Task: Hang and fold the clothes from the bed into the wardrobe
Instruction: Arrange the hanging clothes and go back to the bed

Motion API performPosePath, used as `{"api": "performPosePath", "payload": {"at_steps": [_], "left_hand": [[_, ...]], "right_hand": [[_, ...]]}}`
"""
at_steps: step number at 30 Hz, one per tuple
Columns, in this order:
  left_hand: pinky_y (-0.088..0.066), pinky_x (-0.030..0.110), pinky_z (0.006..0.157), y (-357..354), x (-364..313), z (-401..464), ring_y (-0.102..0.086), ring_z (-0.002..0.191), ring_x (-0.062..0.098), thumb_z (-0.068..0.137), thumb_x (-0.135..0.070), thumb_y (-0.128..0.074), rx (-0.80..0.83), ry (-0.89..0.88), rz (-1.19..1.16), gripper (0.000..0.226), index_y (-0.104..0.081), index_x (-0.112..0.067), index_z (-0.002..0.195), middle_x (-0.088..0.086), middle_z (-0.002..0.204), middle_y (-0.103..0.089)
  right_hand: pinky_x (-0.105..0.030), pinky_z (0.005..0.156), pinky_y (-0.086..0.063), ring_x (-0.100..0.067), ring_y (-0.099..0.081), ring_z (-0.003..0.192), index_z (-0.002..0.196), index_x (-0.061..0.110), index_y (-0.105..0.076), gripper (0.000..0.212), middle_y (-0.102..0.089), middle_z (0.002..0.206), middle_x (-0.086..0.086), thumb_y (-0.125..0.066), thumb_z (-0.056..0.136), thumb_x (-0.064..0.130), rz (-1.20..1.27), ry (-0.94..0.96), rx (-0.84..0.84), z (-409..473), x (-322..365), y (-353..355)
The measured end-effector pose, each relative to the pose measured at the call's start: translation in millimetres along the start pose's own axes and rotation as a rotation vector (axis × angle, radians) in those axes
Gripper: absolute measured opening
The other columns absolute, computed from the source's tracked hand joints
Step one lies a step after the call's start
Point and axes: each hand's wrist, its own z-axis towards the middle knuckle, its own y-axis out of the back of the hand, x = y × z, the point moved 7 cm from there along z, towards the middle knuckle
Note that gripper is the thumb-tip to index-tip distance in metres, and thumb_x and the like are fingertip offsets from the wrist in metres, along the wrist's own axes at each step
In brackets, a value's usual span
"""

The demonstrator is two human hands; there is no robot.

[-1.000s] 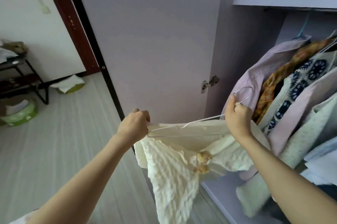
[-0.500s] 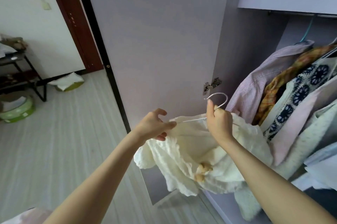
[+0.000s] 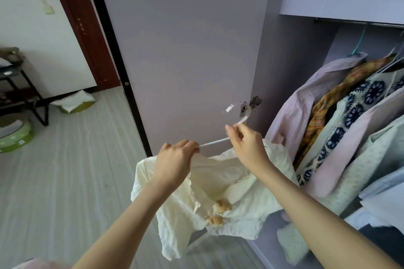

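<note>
A cream crinkled garment [image 3: 218, 198] with two small bear ornaments hangs bunched below my hands, in front of the open wardrobe. My left hand [image 3: 175, 161] grips the garment's shoulder together with the left arm of a thin white hanger [image 3: 215, 142]. My right hand [image 3: 244, 142] pinches the hanger near its neck; the hook [image 3: 240, 115] is blurred and points up toward the door hinge. The wardrobe rail [image 3: 358, 22] runs under the shelf at upper right, with several hung clothes [image 3: 341, 115] below it.
The open wardrobe door [image 3: 185, 50] stands straight ahead with a metal hinge [image 3: 251, 104]. A shelf [image 3: 341, 4] tops the hanging space. Folded items lie at the lower right. On the floor at left are green round trays [image 3: 15, 135] and a dark rack [image 3: 21, 93].
My left hand has closed onto the garment's shoulder and the hanger arm. My right hand has shifted slightly right on the hanger neck, and the hook has swung. The garment hangs lower.
</note>
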Motion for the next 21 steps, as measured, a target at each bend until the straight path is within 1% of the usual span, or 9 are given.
{"api": "performPosePath", "payload": {"at_steps": [1, 3, 5, 7, 10, 14, 16, 19, 21], "left_hand": [[-0.039, 0.033, 0.076, 1, 8, 0, -0.066, 0.082, 0.026, 0.095, -0.012, -0.053, -0.012, 0.052, -0.018, 0.018, -0.07, -0.014, 0.101, -0.001, 0.096, -0.07], [-0.037, 0.032, 0.075, 5, 23, -5, -0.065, 0.081, 0.026, 0.095, -0.008, -0.052, -0.062, 0.134, -0.046, 0.018, -0.07, -0.014, 0.095, -0.002, 0.092, -0.07], [-0.034, 0.03, 0.073, 9, 35, -12, -0.064, 0.076, 0.026, 0.095, -0.009, -0.051, -0.093, 0.194, -0.07, 0.019, -0.069, -0.015, 0.091, -0.004, 0.088, -0.069], [-0.036, 0.033, 0.075, 11, 42, -16, -0.063, 0.072, 0.025, 0.096, -0.011, -0.05, -0.107, 0.196, -0.093, 0.02, -0.068, -0.014, 0.088, -0.005, 0.084, -0.068], [-0.038, 0.035, 0.076, 15, 45, -17, -0.063, 0.07, 0.024, 0.093, -0.02, -0.042, -0.119, 0.172, -0.128, 0.027, -0.068, -0.014, 0.086, -0.006, 0.082, -0.068], [-0.03, 0.03, 0.076, 16, 53, -21, -0.062, 0.068, 0.025, 0.095, -0.014, -0.048, -0.157, 0.198, -0.097, 0.022, -0.069, -0.014, 0.087, -0.006, 0.082, -0.069], [-0.027, 0.03, 0.076, 15, 61, -24, -0.061, 0.069, 0.025, 0.095, -0.008, -0.052, -0.162, 0.233, -0.078, 0.019, -0.069, -0.014, 0.088, -0.005, 0.083, -0.068], [-0.026, 0.032, 0.076, 14, 72, -32, -0.061, 0.066, 0.023, 0.093, -0.003, -0.056, -0.169, 0.251, -0.067, 0.018, -0.07, -0.013, 0.087, -0.006, 0.08, -0.068], [-0.025, 0.032, 0.075, 13, 76, -38, -0.061, 0.068, 0.022, 0.093, -0.006, -0.054, -0.158, 0.228, -0.076, 0.019, -0.07, -0.012, 0.086, -0.009, 0.079, -0.066]], "right_hand": [[-0.026, 0.074, -0.044, -0.015, -0.061, 0.077, 0.091, 0.005, -0.063, 0.014, -0.066, 0.084, -0.005, -0.063, 0.089, 0.019, 0.054, 0.037, 0.05, -4, 1, 0], [-0.028, 0.09, -0.044, -0.017, -0.058, 0.1, 0.11, 0.003, -0.06, 0.029, -0.06, 0.108, -0.004, -0.067, 0.085, 0.016, 0.021, 0.098, -0.006, -12, -12, 17], [-0.037, 0.09, -0.046, -0.026, -0.057, 0.103, 0.111, -0.001, -0.058, 0.03, -0.058, 0.108, -0.009, -0.067, 0.084, 0.01, -0.108, 0.067, -0.157, -23, -43, 43], [-0.041, 0.091, -0.045, -0.033, -0.054, 0.107, 0.113, -0.002, -0.056, 0.028, -0.058, 0.111, -0.015, -0.064, 0.086, 0.006, -0.213, -0.081, -0.175, -34, -82, 56], [-0.043, 0.097, -0.039, -0.034, -0.047, 0.119, 0.123, 0.0, -0.053, 0.032, -0.056, 0.125, -0.016, -0.054, 0.092, 0.006, -0.29, -0.309, -0.045, -43, -129, 54], [-0.037, 0.063, -0.039, -0.038, -0.058, 0.085, 0.095, 0.0, -0.059, 0.019, -0.064, 0.088, -0.018, -0.046, 0.097, 0.015, -0.404, -0.417, 0.11, -41, -150, 47], [-0.034, 0.06, -0.035, -0.039, -0.058, 0.08, 0.096, -0.001, -0.062, 0.024, -0.065, 0.084, -0.02, -0.043, 0.098, 0.014, -0.437, -0.37, 0.128, -36, -149, 48], [-0.036, 0.059, -0.035, -0.035, -0.055, 0.071, 0.088, 0.005, -0.062, 0.024, -0.061, 0.072, -0.014, -0.042, 0.098, 0.012, -0.357, -0.305, -0.033, -32, -140, 62], [-0.035, 0.061, -0.036, -0.031, -0.053, 0.071, 0.078, 0.01, -0.056, 0.024, -0.055, 0.067, -0.004, -0.042, 0.098, 0.014, -0.195, -0.367, -0.178, -34, -142, 72]]}}
